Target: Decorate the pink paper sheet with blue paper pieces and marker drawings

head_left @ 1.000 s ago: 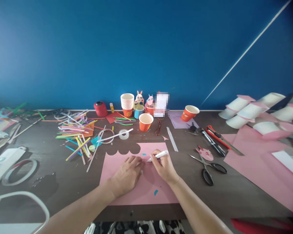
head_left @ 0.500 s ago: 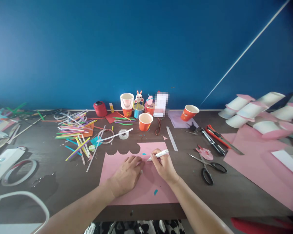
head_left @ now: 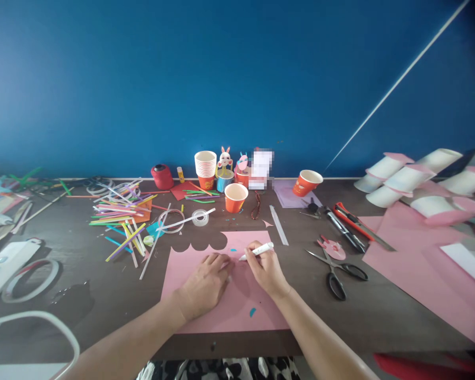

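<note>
A sheet of pink paper (head_left: 206, 319) with scallops cut from its upper left edge lies in front of me. Resting on it is my left hand (head_left: 206, 282), palm down and open, with its fingers lying on the sheet. My right hand (head_left: 267, 269) is closed around a white marker (head_left: 263, 249). The marker is tilted, its tip down at the paper beside my left fingertips. Small blue paper scraps (head_left: 253, 312) lie on the sheet. Whether a line is drawn under the tip, I cannot tell.
Scissors (head_left: 335, 274) and a red cutter (head_left: 358, 224) lie to the right, beside more pink paper (head_left: 411, 264). Colourful straws (head_left: 122, 211) and a tape roll (head_left: 200, 218) are at left. Paper cups (head_left: 236, 199) stand toward the blue wall. A cable (head_left: 43, 315) curves at lower left.
</note>
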### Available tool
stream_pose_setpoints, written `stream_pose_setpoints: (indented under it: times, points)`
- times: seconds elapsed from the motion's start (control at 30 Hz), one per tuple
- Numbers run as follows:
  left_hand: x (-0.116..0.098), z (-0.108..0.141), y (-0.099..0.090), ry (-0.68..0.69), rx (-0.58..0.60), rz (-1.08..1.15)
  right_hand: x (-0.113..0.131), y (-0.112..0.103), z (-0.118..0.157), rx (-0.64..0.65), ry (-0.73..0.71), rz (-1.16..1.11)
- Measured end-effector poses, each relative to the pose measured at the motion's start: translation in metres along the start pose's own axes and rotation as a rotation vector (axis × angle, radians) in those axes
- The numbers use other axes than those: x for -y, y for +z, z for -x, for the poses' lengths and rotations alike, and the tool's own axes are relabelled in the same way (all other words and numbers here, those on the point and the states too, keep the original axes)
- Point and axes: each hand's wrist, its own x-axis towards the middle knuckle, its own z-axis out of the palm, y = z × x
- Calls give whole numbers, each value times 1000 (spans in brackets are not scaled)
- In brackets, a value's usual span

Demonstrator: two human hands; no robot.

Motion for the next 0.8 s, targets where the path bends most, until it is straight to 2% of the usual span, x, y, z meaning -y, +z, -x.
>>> stream_pose_setpoints:
  times: [0.4, 0.8]
  points:
    - [0, 0, 1, -5, 10, -6, -5, 0, 2, -8, 46, -60]
    - [0, 0, 1, -6, 15, -17, -3, 2, 1, 30, 8, -76]
